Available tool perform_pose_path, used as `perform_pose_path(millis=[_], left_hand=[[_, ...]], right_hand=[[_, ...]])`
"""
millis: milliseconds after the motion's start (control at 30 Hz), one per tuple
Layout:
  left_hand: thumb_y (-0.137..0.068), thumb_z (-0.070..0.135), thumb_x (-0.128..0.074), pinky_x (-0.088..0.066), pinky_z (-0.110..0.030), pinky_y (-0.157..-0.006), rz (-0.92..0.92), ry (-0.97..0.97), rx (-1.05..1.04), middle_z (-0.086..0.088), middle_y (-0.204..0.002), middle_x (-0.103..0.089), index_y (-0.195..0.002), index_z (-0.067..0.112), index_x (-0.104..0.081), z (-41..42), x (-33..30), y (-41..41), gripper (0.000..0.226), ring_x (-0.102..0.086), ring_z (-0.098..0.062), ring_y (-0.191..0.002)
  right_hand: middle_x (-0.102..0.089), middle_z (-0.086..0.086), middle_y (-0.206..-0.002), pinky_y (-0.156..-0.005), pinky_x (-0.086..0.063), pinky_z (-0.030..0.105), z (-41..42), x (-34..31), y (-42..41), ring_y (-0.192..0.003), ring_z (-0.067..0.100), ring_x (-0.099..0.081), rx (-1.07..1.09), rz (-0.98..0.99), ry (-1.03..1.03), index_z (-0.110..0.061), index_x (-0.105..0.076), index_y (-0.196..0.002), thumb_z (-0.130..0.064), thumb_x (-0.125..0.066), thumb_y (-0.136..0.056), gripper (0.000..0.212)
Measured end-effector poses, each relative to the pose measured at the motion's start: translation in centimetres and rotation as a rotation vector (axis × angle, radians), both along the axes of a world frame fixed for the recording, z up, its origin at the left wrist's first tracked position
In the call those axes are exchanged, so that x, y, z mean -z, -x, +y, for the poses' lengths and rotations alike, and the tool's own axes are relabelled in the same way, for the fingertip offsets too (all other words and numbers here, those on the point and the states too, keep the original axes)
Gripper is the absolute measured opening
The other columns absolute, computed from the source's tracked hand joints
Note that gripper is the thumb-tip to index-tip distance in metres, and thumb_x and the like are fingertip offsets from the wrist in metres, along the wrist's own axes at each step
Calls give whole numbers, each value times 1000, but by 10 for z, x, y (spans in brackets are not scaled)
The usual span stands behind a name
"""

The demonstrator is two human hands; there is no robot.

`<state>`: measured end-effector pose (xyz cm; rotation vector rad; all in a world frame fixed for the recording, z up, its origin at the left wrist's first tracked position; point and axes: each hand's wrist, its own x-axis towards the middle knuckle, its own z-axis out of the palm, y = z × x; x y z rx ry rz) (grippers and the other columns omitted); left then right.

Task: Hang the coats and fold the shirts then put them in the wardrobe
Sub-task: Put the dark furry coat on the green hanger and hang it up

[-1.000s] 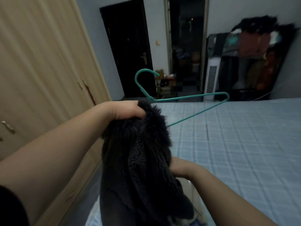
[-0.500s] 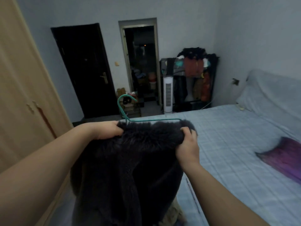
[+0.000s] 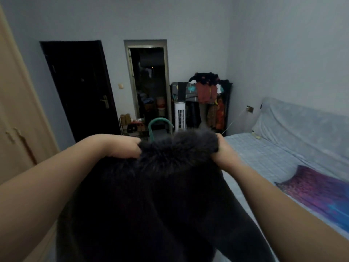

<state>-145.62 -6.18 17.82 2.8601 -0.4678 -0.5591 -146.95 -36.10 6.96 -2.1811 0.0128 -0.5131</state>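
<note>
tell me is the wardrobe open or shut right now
Shut: the wardrobe doors on the left lie flush and closed, their handles facing out, while both hands hold the black fur-collared coat up.

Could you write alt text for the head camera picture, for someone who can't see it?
Two hands, left hand and right hand, grip a dark furry coat by its collar; a green hanger hook pokes above it. A bed lies right.

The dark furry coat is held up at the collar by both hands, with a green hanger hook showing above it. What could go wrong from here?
1. Only the hook of the green hanger shows above the dark furry coat; if a hidden hanger arm missed a shoulder, the coat may slide off.
2. Left hand and right hand grip only the collar; the coat looks bulky and could slip.
</note>
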Motion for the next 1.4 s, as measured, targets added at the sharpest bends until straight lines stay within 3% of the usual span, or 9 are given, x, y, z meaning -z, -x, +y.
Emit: perform_pose_path(millis=[233,367,600,733,900,1033,1133,1300,1400], left_hand=[[-96,20,-57,-50,-28,-73,-340,319,-57,-1,-90,-68,-90,12,-67,13,-33,0,14,-64,-16,-88],[-98,19,-56,-38,-13,-61,-433,315,0,-3,-94,-60,-108,5,-63,-1,-45,6,19,-53,-12,-82],[-98,14,-54,-45,-36,-95,-553,352,66,-11,-106,-66,-122,-5,-61,-1,-40,-9,31,-59,-19,-97],[-86,45,-68,-34,-40,-107,-730,68,61,-2,-140,-42,-140,31,-46,1,-24,-38,60,-38,-25,-132],[-84,13,-65,-31,-45,-114,-790,635,-211,-3,-138,-31,-138,35,-37,3,10,-35,65,-32,-29,-132],[-90,17,-54,-55,-47,-89,-350,680,-282,-9,-108,-59,-102,18,-51,-13,38,-8,12,-62,-27,-97],[-94,21,-57,-59,-46,-84,193,842,-177,-11,-104,-70,-113,14,-54,-25,59,8,21,-71,-25,-93],[-83,12,-74,-58,-31,-85,207,918,-169,-7,-111,-69,-112,27,-52,-8,92,10,39,-71,-16,-97],[-74,14,-82,-56,-28,-88,120,745,-191,-1,-111,-66,-113,26,-51,7,121,9,51,-67,-11,-99]], right_hand=[[-73,-1,-107,-91,-53,36,24,-68,24,-101,18,-69,-414,298,-248,-25,-69,-112,-24,-65,-91,21],[-56,-7,-129,-96,-37,22,59,-93,22,-118,9,-49,-382,176,265,-20,-58,-134,-30,-50,-100,36],[-70,-5,-98,-70,-51,13,82,-87,18,-80,-5,-66,-497,185,-38,-15,-67,-107,-6,-63,-92,18],[-68,0,-105,-83,-42,23,87,-70,3,-96,8,-61,-383,-52,180,-12,-70,-106,-16,-60,-96,15],[-68,10,-108,-76,-40,23,85,-43,-20,-98,20,-61,-189,-36,155,-5,-68,-107,-18,-56,-98,20],[-71,5,-97,-77,-48,32,104,-34,-23,-93,19,-66,-41,-120,-309,-11,-67,-104,-21,-65,-92,16],[-69,-1,-96,-80,-50,29,130,-35,-20,-87,8,-63,-72,-186,-459,-14,-65,-111,-13,-66,-91,20],[-63,21,-118,-100,-49,52,166,10,-38,-108,35,-62,-169,264,-898,-12,-55,-118,-14,-53,-95,23],[-62,25,-120,-89,-54,58,180,65,-47,-106,41,-64,-171,400,-1190,-12,-53,-131,-15,-66,-64,69]])
